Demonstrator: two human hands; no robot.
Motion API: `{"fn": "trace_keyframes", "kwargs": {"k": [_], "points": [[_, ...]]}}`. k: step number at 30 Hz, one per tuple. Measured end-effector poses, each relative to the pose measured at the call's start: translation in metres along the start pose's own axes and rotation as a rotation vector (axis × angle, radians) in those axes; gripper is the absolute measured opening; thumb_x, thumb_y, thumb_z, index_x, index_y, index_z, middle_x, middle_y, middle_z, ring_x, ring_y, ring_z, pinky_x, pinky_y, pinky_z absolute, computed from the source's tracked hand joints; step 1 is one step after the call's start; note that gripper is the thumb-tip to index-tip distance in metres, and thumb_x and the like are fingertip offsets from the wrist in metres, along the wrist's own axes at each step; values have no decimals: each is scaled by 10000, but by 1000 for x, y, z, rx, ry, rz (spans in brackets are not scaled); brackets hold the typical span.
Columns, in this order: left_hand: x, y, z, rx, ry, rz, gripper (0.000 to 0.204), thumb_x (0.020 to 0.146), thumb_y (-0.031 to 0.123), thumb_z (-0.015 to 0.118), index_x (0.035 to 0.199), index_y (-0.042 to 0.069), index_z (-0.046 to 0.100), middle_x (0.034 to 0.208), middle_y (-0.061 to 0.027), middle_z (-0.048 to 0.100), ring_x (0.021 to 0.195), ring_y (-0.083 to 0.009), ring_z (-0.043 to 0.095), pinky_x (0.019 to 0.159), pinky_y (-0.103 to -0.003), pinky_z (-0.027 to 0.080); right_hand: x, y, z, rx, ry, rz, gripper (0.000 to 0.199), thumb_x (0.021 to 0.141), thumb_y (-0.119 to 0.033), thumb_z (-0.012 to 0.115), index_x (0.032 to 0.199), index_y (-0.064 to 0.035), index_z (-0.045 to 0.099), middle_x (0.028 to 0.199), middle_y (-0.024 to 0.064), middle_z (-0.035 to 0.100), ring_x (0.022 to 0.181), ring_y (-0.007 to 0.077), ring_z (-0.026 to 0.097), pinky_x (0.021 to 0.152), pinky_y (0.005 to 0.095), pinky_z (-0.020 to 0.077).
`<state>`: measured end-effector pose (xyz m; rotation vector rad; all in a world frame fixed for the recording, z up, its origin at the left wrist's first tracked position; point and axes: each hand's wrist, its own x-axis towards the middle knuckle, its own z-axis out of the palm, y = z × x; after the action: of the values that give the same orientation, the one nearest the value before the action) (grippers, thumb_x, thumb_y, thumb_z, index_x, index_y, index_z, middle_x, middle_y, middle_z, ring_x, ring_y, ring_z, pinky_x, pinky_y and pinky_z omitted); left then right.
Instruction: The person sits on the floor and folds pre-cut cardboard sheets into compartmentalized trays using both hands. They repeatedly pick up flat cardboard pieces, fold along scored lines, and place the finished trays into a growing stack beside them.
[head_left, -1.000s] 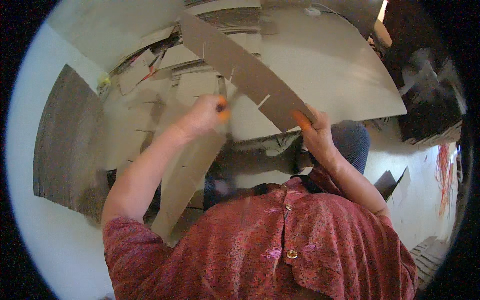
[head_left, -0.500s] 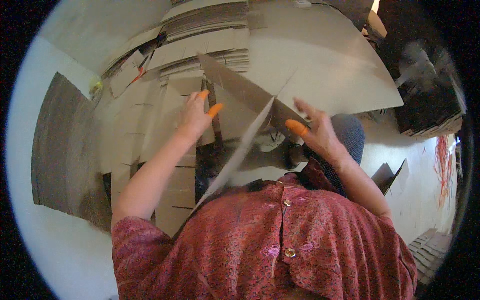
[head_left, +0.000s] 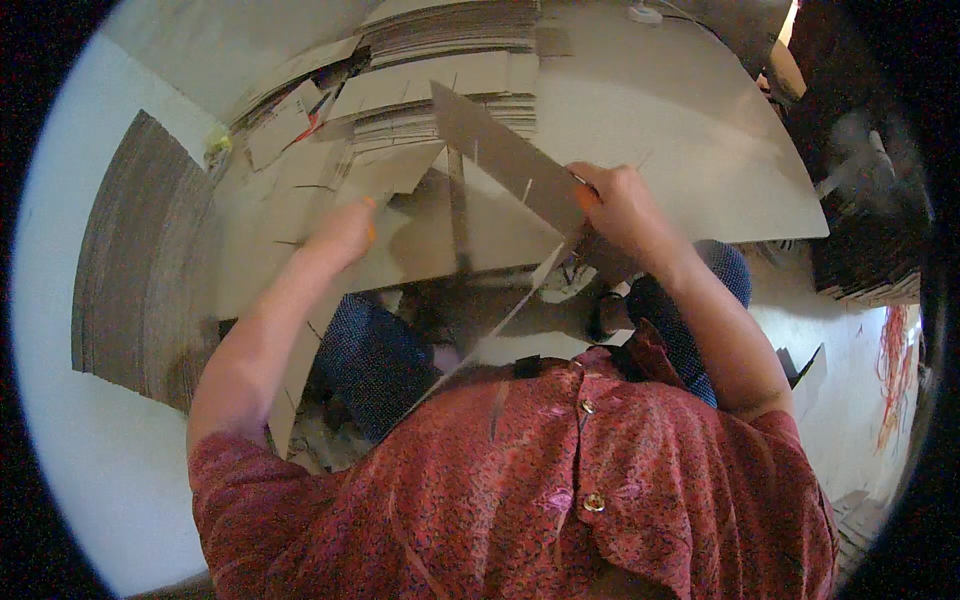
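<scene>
My right hand (head_left: 622, 205) is closed on the upper edge of a slotted cardboard strip (head_left: 495, 145), which stands slanting from the upper middle toward my right knee. Another thin strip (head_left: 500, 325) meets it near its lower end and runs back toward my shirt. Farther left, my left hand (head_left: 343, 238) is closed at a flat cardboard piece (head_left: 385, 172) with slits. Its fingertips are partly hidden, and what exactly they grip is hard to make out. Orange finger covers show on both hands.
Stacked cardboard sheets (head_left: 450, 45) lie at the back of the pale table (head_left: 700, 120). A tall stack (head_left: 140, 260) leans by the left wall. More cardboard (head_left: 870, 265) and reddish strings (head_left: 893, 370) are at the right. My knees (head_left: 360, 350) are below the table edge.
My right hand has gone from spread fingers to closed on the strip's edge. My left hand has moved left and down and closed. The flat slit cardboard near it has shifted.
</scene>
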<state>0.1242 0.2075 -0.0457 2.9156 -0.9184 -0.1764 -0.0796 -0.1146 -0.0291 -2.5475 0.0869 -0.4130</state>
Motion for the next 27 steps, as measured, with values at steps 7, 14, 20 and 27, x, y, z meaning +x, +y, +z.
{"fn": "trace_keyframes", "kwargs": {"k": [7, 14, 20, 27], "points": [[14, 57, -34, -346, 10, 137, 180, 714, 132, 605, 782, -34, 590, 675, -230, 581, 620, -332, 574, 575, -420, 434, -32, -16, -20, 97, 333, -317, 293, 799, 2, 550, 1091, -2, 583, 772, 213, 616, 682, 342, 626, 603, 372, 493], [-25, 155, -32, -673, -164, 293, 226, 828, 127, 626, 994, -28, 621, 854, -70, 656, 774, -128, 596, 709, -269, 494, -34, -20, -18, -80, 19, -45, 307, 793, -10, 527, 1091, -33, 599, 814, 227, 609, 714, 380, 615, 622, 418, 489], [-8, 114, -12, -972, -63, 282, 278, 891, 224, 605, 991, -35, 625, 916, -93, 670, 828, -118, 595, 733, -277, 480, -26, -19, -25, -26, -139, -13, 452, 832, -67, 524, 1279, -108, 478, 780, 262, 598, 711, 429, 597, 649, 474, 476], [29, -142, 76, 482, 516, -429, 652, 825, 480, 600, 1295, 58, 436, 1278, -199, 498, 1124, -386, 503, 929, -487, 396, -2, -28, -2, -211, -262, -42, 605, 862, -97, 517, 1416, -134, 275, 743, 283, 598, 691, 445, 590, 652, 499, 472]]}}
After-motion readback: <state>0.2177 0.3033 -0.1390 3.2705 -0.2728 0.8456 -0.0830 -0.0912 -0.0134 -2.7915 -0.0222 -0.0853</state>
